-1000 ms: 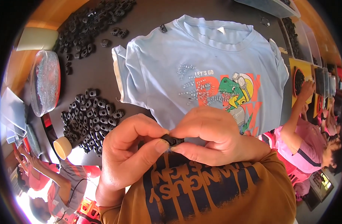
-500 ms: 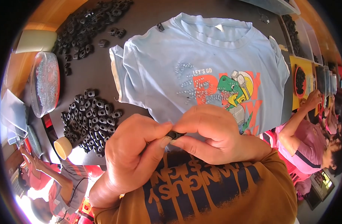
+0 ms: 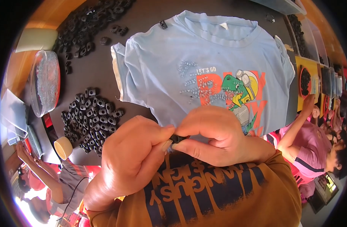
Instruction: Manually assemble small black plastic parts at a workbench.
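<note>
In front of my chest, my left hand (image 3: 137,151) and my right hand (image 3: 213,136) meet fingertip to fingertip. Both are closed in a pinch of thumb and forefinger on a small black plastic piece (image 3: 177,139), mostly covered by the fingers. Beyond them a light blue T-shirt (image 3: 154,75) lies flat, printed with a green dinosaur. Many tiny shiny metallic or clear bits (image 3: 200,89) are scattered over its print. Left of my hands is a pile of ridged black plastic pieces (image 3: 92,117), like small claw-clip parts. One black piece (image 3: 163,24) rests by the shirt's shoulder.
A larger heap of black pieces (image 3: 86,28) covers the far left of the dark table (image 3: 139,19). A clear oval container (image 3: 46,83) of tiny shiny bits and a yellowish cup (image 3: 63,148) stand left. Bins (image 3: 300,38) line the right; co-workers (image 3: 309,143) sit on both sides.
My left hand and forearm have shifted slightly left and down, with the fingertips still at the black piece. My right hand stays nearly in place. The co-worker's arms at the right have moved.
</note>
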Available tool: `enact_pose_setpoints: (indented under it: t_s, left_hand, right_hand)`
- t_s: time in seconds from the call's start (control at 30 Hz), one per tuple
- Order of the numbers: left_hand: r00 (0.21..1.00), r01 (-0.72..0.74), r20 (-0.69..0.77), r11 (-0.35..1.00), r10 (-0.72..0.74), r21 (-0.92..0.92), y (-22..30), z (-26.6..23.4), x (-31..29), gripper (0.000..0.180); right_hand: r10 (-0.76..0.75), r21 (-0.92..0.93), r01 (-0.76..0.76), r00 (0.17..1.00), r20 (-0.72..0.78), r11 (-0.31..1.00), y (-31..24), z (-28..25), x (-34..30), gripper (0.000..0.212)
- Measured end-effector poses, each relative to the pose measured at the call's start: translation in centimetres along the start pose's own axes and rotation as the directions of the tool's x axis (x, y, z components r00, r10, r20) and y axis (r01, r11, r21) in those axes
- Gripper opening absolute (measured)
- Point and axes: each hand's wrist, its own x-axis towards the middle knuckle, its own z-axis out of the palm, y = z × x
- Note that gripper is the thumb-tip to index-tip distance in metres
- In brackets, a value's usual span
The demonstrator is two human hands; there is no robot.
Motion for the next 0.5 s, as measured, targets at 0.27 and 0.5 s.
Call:
enact_pose_setpoints:
  t_s: [0.27,0.5]
  left_hand:
    - [0.980,-0.063,-0.179,0.985,0.092,0.163,-0.3,1.9,-0.7,0.026]
    - [0.994,-0.041,-0.099,0.999,0.044,0.030,-0.5,1.4,-0.9,0.025]
  right_hand:
    - [-0.048,-0.110,0.041,0.997,-0.066,0.993,0.2,0.1,-0.1,0.019]
    - [-0.158,-0.212,0.143,0.986,-0.055,0.967,0.5,0.5,-0.2,0.025]
